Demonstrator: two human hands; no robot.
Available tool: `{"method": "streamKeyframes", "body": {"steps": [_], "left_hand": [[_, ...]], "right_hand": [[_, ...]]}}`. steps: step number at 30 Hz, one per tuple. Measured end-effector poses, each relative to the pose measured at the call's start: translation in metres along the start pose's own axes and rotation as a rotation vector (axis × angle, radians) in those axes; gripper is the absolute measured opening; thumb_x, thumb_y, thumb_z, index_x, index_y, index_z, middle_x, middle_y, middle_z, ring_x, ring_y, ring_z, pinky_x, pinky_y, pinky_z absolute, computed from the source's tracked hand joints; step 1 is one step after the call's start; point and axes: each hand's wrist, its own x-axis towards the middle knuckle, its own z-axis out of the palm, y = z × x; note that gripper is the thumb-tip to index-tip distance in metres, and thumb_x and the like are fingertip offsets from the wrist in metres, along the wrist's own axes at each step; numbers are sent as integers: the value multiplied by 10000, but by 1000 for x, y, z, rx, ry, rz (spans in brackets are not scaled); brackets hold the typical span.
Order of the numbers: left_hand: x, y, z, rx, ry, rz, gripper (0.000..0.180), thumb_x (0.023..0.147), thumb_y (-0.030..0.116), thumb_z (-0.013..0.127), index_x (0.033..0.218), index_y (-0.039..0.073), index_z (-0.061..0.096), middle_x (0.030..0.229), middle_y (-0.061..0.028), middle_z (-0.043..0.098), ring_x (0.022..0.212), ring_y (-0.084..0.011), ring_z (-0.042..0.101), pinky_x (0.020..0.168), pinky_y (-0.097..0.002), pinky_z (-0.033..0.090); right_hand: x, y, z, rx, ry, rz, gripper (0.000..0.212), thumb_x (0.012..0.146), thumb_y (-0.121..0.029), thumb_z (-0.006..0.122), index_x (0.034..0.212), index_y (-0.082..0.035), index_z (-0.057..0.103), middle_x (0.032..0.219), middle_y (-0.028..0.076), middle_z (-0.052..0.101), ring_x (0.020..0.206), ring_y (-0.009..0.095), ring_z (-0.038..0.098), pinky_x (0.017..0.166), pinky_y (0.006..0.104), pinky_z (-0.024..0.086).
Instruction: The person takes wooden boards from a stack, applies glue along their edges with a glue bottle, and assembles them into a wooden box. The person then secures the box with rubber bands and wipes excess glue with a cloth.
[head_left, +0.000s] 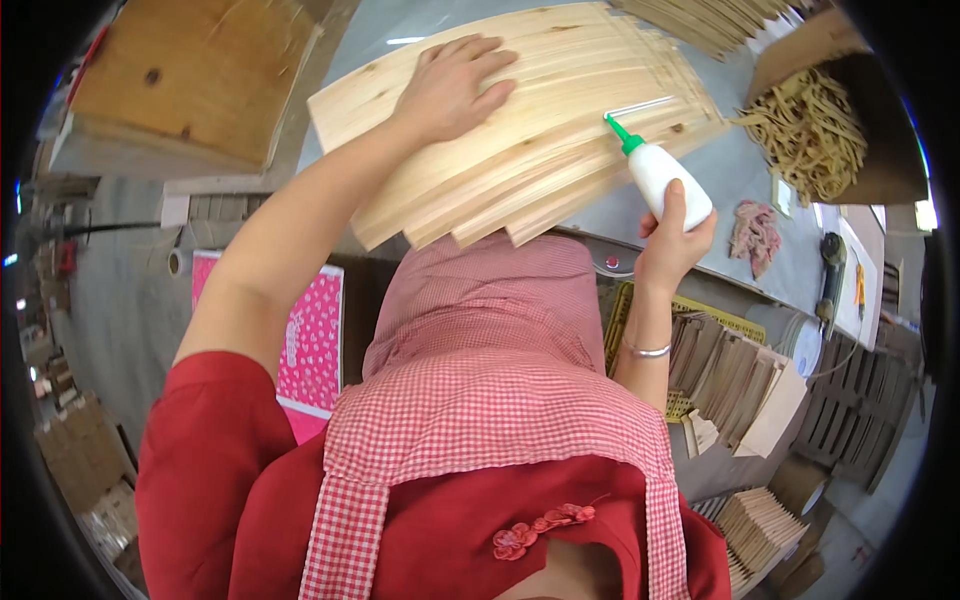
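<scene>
My right hand (pixel 675 240) is wrapped round a white squeeze bottle (pixel 668 182) with a green nozzle. The bottle is tilted, its tip at the surface of a row of overlapping pale wooden boards (pixel 560 120). From the tip a thin white line of what looks like glue (pixel 640 106) runs toward the right ends of the boards. My left hand (pixel 458 85) lies flat on the left part of the boards, fingers stretched out, holding nothing. The boards are fanned like steps, and their near ends overhang the table edge toward my apron.
The grey table (pixel 605 215) carries a crumpled pink cloth (pixel 755 237) and a box of curled strips (pixel 810 130) at right. Below it stands a yellow crate (pixel 745 325) with wooden pieces (pixel 725 370). A large wooden box (pixel 185 80) stands left, above a pink patterned bag (pixel 312 335).
</scene>
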Motion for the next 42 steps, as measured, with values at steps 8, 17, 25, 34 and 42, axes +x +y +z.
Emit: {"method": "streamKeyframes", "body": {"steps": [8,17,25,34,42], "left_hand": [[-12,20,-23,289,117,19,442,967,356,583,1305,74,619,1389,-150,584,1311,-276,524,1067,-470,397],[-9,20,-41,-154,-145,-72,490,968,403,522,1346,99,592,1469,-168,500,1401,-319,407,1124,-497,313],[-3,7,-11,-4,-83,-40,491,989,444,505,1389,171,583,1495,-101,498,1409,-298,420,1148,-507,305],[4,7,-12,-56,-59,27,485,977,387,549,1391,137,580,1500,-117,491,1421,-314,399,1156,-483,289],[8,15,-18,-51,-111,-10,484,977,363,560,1393,118,576,1508,-126,480,1423,-328,393,1152,-461,282]], "right_hand": [[-104,-2,16,-48,-295,-38,408,935,-201,725,1179,17,480,887,91,606,573,97,567,472,232,455],[-172,2,45,-12,-727,-126,500,857,-194,779,1210,4,486,988,105,607,845,167,593,709,317,509],[-161,4,51,50,-787,-36,480,834,-170,797,1187,-8,514,981,97,606,858,176,592,729,314,507],[-29,10,-16,270,-84,66,344,968,-230,670,1143,-5,477,915,109,620,545,127,569,421,244,434],[91,27,-39,221,236,4,393,941,-296,712,1047,5,483,860,115,636,495,131,574,405,258,450]]}}
